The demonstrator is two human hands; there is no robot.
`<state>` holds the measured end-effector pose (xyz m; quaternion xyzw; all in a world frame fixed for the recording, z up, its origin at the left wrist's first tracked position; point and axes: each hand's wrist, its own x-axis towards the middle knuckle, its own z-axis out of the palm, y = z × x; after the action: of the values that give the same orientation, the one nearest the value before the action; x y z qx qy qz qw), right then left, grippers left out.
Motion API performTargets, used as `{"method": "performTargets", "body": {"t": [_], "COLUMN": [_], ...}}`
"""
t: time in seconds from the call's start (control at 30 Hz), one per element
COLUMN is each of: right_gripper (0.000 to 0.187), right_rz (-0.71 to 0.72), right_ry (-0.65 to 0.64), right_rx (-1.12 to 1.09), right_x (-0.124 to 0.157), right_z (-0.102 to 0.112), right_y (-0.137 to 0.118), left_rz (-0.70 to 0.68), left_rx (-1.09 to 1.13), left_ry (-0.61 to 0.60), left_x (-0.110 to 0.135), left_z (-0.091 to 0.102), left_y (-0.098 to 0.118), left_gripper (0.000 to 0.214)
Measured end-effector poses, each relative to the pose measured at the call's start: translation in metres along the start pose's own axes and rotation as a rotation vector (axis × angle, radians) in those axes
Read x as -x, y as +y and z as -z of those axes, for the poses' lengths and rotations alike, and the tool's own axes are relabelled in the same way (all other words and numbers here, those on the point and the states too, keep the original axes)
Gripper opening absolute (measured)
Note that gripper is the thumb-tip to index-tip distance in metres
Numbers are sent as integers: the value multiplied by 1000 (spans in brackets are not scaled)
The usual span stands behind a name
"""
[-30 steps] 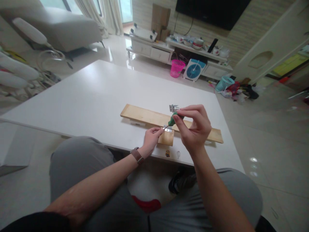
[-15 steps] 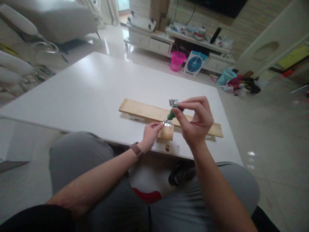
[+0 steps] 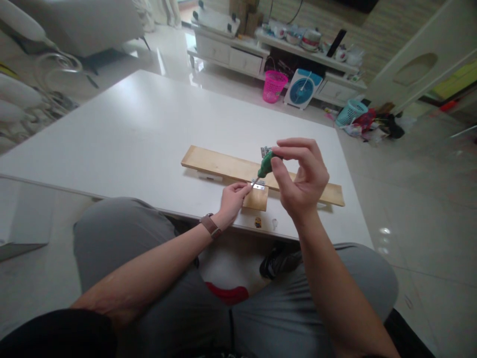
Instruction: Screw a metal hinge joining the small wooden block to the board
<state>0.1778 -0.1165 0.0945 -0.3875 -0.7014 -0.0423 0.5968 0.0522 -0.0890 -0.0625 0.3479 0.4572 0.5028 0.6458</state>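
Observation:
A long pale wooden board (image 3: 219, 165) lies across the white table (image 3: 149, 134), with a small wooden block (image 3: 257, 201) against its near edge. A small metal hinge (image 3: 258, 184) sits where block and board meet. My right hand (image 3: 300, 179) pinches the green handle of a small screwdriver (image 3: 265, 165), its tip down at the hinge. My left hand (image 3: 233, 199) rests at the block's left side, fingertips pinched next to the hinge and the screwdriver tip. More metal hinges (image 3: 265, 149) lie behind the board.
Two tiny objects (image 3: 265, 223) lie near the table's front edge. Beyond the table stand a pink basket (image 3: 275, 86), a blue fan (image 3: 303, 90), a teal basket (image 3: 350, 110) and a low white cabinet (image 3: 238, 57). A sofa (image 3: 82, 25) is far left.
The view has tilted, so everything sits a little higher in the frame. My right hand's fingers have shifted on the screwdriver handle; the left hand stays by the hinge.

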Motion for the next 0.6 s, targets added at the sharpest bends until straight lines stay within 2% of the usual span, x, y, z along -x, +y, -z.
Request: {"method": "performTargets", "body": {"t": [0.1,0.23,0.33,0.5,0.6], "right_gripper": [15,5,7,16,11], "right_rz": [-28,-54,-58,-31,-12], "right_ry": [-55,-12,12,-53,-35], "right_rx": [-6,44,57,38,30], "right_x": [0,1,1,0,0], "right_z": [0,0,1,0,0], "right_y": [-2,-1,1,-2,-2], "left_rz": [-14,5,8,-4,12], "left_rx": [1,-11,-19,-11,-3], "left_ry": [-3,2,3,3,1], "left_x": [0,-1,-1,-1,0], "left_z": [0,0,1,1,0], "left_y": [-1,-2,-2,-1,0], "left_gripper": [28,30,30,30,31]}}
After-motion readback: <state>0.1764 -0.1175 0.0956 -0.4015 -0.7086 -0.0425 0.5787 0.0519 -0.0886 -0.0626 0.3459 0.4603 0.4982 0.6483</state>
